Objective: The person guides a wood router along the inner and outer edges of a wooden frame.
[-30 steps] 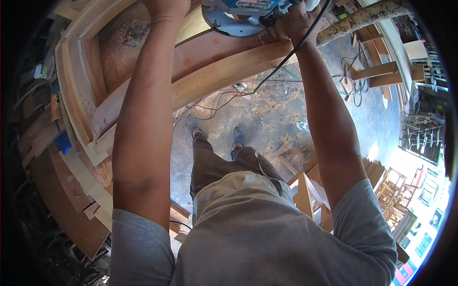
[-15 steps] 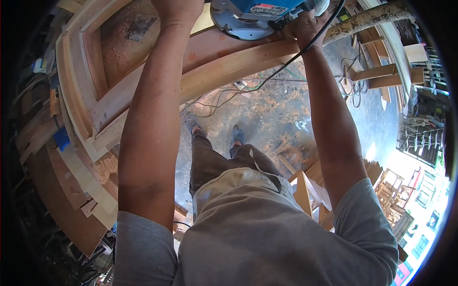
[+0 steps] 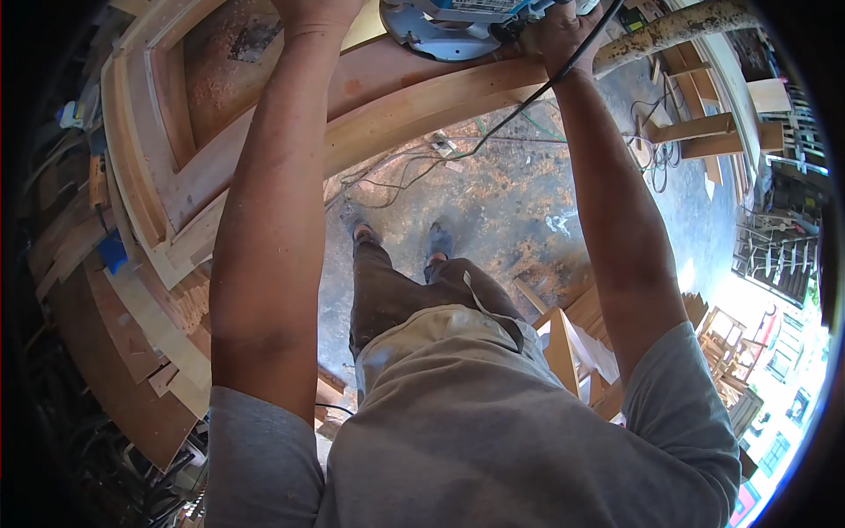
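Observation:
At the top edge is a blue router [image 3: 440,35] with a round silver base, partly cut off by the frame. Its base rests on a wooden frame piece [image 3: 414,75]. My right hand [image 3: 563,37] is closed at the router's right side, with the black power cord [image 3: 576,62] running across its wrist. Of my left hand [image 3: 319,11] only the back and wrist show, left of the router; its fingers lie beyond the top edge, so what they touch is hidden.
A panelled wooden frame [image 3: 163,132] extends leftward over stacked boards [image 3: 132,370]. Cords [image 3: 400,180] and wood shavings lie on the floor around my feet [image 3: 440,239]. To the right stand a mottled pole [image 3: 678,40] and boards [image 3: 704,136]; cut wood [image 3: 563,352] is beside my right leg.
The router and both hands sit slightly higher and farther left in view, with less of the router showing. My right hand stays at the router's side.

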